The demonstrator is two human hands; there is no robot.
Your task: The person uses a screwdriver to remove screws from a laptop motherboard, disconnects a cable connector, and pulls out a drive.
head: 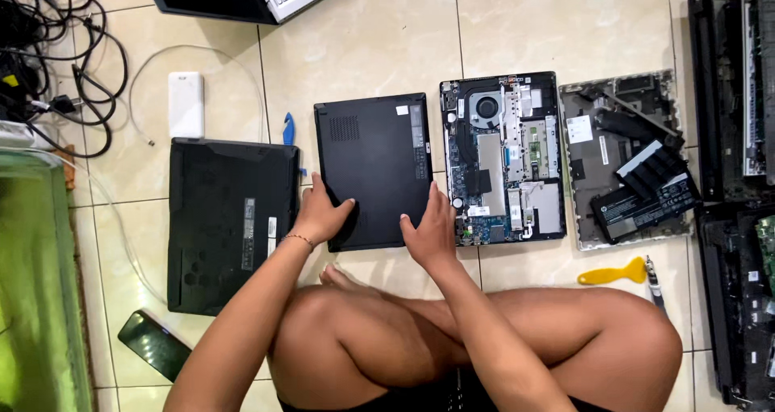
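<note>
A small black laptop (373, 166) lies bottom side up on the tiled floor in front of my crossed legs. My left hand (320, 214) grips its near left corner, thumb on top. My right hand (429, 230) rests on its near right corner, fingers laid over the edge. Right beside it lies an opened laptop (502, 158) with its fan, heat pipe and circuit board exposed.
A larger black laptop (230, 222) lies to the left, a blue tool (288, 129) and a white power bank (186, 104) behind it. A bare case with black parts (626, 158), a yellow pry tool (612, 275), a screwdriver (652, 281), a phone (155, 343), tangled cables (48, 41).
</note>
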